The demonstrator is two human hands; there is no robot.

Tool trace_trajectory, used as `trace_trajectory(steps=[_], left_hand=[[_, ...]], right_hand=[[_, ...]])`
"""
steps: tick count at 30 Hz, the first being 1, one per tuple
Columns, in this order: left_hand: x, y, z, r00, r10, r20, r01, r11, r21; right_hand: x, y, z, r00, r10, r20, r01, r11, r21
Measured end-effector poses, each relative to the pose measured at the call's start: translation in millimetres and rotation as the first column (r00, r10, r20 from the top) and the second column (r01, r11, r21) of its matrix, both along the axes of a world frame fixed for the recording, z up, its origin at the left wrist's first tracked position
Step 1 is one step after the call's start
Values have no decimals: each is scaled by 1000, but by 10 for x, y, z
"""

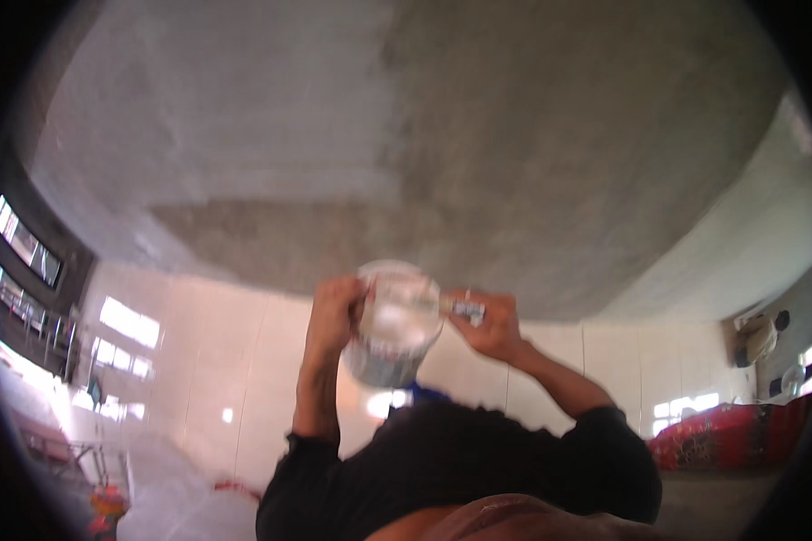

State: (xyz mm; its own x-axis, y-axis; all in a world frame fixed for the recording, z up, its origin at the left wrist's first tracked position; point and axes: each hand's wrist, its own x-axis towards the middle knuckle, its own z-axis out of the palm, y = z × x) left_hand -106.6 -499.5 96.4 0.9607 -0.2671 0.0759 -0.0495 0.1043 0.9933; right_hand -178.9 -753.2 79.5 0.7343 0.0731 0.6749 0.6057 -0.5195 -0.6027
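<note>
My left hand (336, 307) is closed on the rim of a bucket (379, 363) with whitish material inside. My right hand (494, 325), at the bucket's right side, grips a tool handle (467, 311), which looks like a brush or scraper. The tool's head reaches over or into the bucket, too blurred to make out. Just beyond the bucket rises a grey plastered wall (532, 135) with a lighter coated patch (253, 108) on its upper left.
A glossy tiled floor (198, 361) runs below the wall. Windows (27, 243) and metal railings are at the left, with translucent sheeting (162, 487) lower down. A red patterned bundle (722, 437) lies at the lower right, and assorted items (758, 338) stand farther right.
</note>
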Motion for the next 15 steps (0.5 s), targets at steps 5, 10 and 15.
trace_trajectory(steps=[5,10,15], left_hand=[[214,189,24,994,10,-106,-19,996,-84],[309,344,50,994,14,-110,-24,995,-93],[279,353,56,996,42,-73,-43,999,-2]], right_hand=[[141,-350,620,951,174,-256,-45,896,443],[494,-1112,1618,996,-86,-1,78,903,423],[926,-1878,3079,768,-436,469,270,884,381]])
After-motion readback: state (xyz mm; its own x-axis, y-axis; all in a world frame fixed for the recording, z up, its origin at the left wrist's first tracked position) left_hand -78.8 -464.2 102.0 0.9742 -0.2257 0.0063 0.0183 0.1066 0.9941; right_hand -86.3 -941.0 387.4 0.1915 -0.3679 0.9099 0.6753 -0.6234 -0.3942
